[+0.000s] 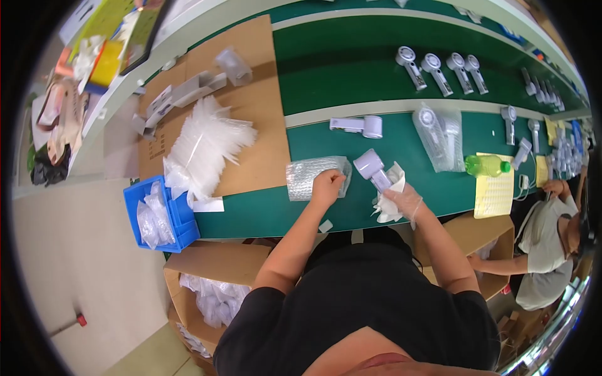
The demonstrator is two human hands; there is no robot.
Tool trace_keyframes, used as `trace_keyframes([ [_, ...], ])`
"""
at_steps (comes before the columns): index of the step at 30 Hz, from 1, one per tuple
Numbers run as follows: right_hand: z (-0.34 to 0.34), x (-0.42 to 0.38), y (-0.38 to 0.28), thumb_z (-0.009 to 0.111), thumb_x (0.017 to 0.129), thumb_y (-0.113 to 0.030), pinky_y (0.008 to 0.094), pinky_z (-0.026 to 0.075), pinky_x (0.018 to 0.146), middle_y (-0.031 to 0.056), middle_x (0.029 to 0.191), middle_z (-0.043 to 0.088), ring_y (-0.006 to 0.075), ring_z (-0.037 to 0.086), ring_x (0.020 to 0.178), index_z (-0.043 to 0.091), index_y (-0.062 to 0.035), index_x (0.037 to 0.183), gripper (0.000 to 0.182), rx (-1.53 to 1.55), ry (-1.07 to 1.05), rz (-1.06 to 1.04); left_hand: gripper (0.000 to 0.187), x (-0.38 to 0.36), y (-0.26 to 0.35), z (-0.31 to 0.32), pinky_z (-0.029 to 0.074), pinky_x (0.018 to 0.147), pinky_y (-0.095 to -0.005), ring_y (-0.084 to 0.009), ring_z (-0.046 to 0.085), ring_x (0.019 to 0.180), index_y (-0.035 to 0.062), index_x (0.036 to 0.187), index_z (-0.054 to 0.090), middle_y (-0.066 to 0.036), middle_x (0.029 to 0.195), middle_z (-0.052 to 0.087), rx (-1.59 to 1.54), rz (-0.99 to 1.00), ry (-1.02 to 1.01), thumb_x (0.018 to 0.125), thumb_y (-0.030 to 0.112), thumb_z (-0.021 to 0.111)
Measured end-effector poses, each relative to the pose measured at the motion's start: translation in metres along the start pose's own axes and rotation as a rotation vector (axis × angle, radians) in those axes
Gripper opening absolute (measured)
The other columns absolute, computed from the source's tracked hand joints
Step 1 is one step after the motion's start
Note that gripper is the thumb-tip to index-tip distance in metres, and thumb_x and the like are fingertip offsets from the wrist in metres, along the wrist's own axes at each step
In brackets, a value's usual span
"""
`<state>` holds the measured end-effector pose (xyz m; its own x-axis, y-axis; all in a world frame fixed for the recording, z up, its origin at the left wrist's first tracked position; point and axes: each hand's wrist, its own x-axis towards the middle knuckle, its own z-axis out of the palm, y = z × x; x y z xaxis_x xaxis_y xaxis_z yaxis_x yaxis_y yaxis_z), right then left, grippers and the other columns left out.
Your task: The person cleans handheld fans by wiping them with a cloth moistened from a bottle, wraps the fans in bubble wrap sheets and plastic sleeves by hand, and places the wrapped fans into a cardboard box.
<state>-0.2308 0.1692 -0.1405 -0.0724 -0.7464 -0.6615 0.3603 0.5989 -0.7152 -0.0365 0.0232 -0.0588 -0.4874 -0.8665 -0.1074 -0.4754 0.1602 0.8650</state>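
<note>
My left hand (327, 187) is closed, its fingers curled over the right end of a clear bubble-wrap bag (302, 179) lying on the green table. What those fingers hold, if anything, is hidden. On my right hand (406, 202) there is a thin clear glove. It is closed around a crumpled white cloth or tissue (390, 212) and the handle end of a pale lilac handheld fan (370, 164), whose head points up and left. Behind them another handheld fan (356, 126) lies on its side. A small white piece (325, 226) sits at the table's front edge.
Bubble-wrapped fans (439, 139) lie right of centre, near a green bottle (488, 166) and a yellow sheet (495, 199). Several fans (437, 74) stand on the shelf. Cardboard (263, 94) with white sleeves (207, 144), a blue bin (188, 219) and a co-worker (545, 244) flank me.
</note>
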Motion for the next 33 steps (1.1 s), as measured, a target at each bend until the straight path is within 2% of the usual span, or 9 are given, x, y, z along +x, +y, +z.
trace_keyframes([
  [8,-0.014,0.039,0.003,0.061,0.071,-0.036,0.0309,0.046,0.062,0.007,0.076,0.059,0.0153,0.056,0.065,0.056,-0.002,0.088,0.038,-0.407,-0.166,0.061,0.007,0.016,0.012,0.007,0.041,0.053,-0.0264,-0.0118,0.05,0.057,0.0009,0.074,0.06,-0.004,0.064,0.057,0.016,-0.249,-0.288,0.07,0.002,0.055],
  [13,-0.011,0.047,-0.009,0.061,0.071,-0.037,0.0308,0.046,0.06,0.0069,0.073,0.06,0.0154,0.057,0.062,0.057,-0.0025,0.086,0.038,-0.438,-0.127,-0.031,0.009,0.019,0.006,0.006,0.037,0.05,-0.0209,-0.0074,0.047,0.056,-0.0011,0.076,0.058,-0.001,0.063,0.054,-0.23,-0.493,-0.193,0.076,0.007,0.055],
  [16,0.0,0.035,-0.052,0.062,0.069,-0.036,0.0303,0.044,0.067,0.0113,0.081,0.06,0.0199,0.057,0.072,0.057,-0.0012,0.089,0.041,-0.902,-0.248,0.003,0.008,0.024,0.011,0.017,0.039,0.051,-0.0242,-0.0125,0.049,0.054,0.0006,0.077,0.058,-0.006,0.064,0.056,-0.166,-0.509,-0.139,0.076,0.008,0.054],
  [21,0.027,0.025,-0.072,0.059,0.07,-0.042,0.0331,0.044,0.064,0.0127,0.077,0.06,0.0235,0.058,0.07,0.059,-0.0009,0.083,0.043,-0.682,-0.238,0.074,0.005,0.014,0.028,0.037,0.042,0.056,-0.04,-0.0313,0.052,0.061,0.0053,0.071,0.053,-0.015,0.065,0.052,0.45,0.345,0.186,0.068,0.008,0.05],
  [26,0.06,-0.007,-0.073,0.048,0.075,-0.05,0.0352,0.045,0.061,0.0141,0.073,0.06,0.0208,0.058,0.067,0.058,-0.0034,0.083,0.048,-0.767,-0.008,-0.115,0.011,-0.005,0.055,0.04,0.044,0.056,-0.0375,-0.0287,0.053,0.069,0.0071,0.075,0.053,-0.01,0.073,0.051,0.653,0.261,0.056,0.064,0.007,0.051],
  [29,0.07,-0.019,-0.068,0.045,0.084,-0.037,0.0293,0.044,0.064,0.003,0.082,0.057,0.0145,0.054,0.069,0.055,-0.0077,0.091,0.032,0.611,-0.164,0.171,0.013,-0.016,0.069,0.034,0.044,0.058,-0.0361,-0.0281,0.052,0.07,0.0079,0.076,0.054,-0.009,0.074,0.05,0.615,0.284,0.059,0.064,0.009,0.053],
  [31,0.068,-0.009,-0.045,0.04,0.086,-0.037,0.0295,0.043,0.067,0.0049,0.084,0.057,0.0149,0.054,0.072,0.054,-0.0043,0.094,0.036,0.554,-0.235,0.127,0.013,-0.017,0.073,0.033,0.044,0.058,-0.0354,-0.0278,0.052,0.07,0.0072,0.076,0.054,-0.009,0.075,0.05,0.542,0.42,0.035,0.063,0.008,0.053],
  [32,0.063,0.002,-0.028,0.037,0.087,-0.038,0.0302,0.043,0.069,0.0057,0.089,0.057,0.0155,0.053,0.077,0.053,-0.0012,0.098,0.042,-0.028,-0.095,-0.069,0.012,-0.014,0.077,0.033,0.043,0.058,-0.0355,-0.0278,0.052,0.07,0.0062,0.075,0.053,-0.01,0.074,0.05,0.549,0.466,0.055,0.063,0.006,0.053],
  [33,0.06,0.002,-0.034,0.035,0.087,-0.039,0.0306,0.043,0.069,0.0063,0.092,0.057,0.0161,0.053,0.078,0.052,-0.0002,0.1,0.044,-0.084,-0.069,-0.032,0.012,-0.013,0.079,0.033,0.043,0.058,-0.0355,-0.0278,0.052,0.07,0.0062,0.075,0.053,-0.01,0.074,0.05,0.553,0.468,0.062,0.063,0.006,0.053],
])
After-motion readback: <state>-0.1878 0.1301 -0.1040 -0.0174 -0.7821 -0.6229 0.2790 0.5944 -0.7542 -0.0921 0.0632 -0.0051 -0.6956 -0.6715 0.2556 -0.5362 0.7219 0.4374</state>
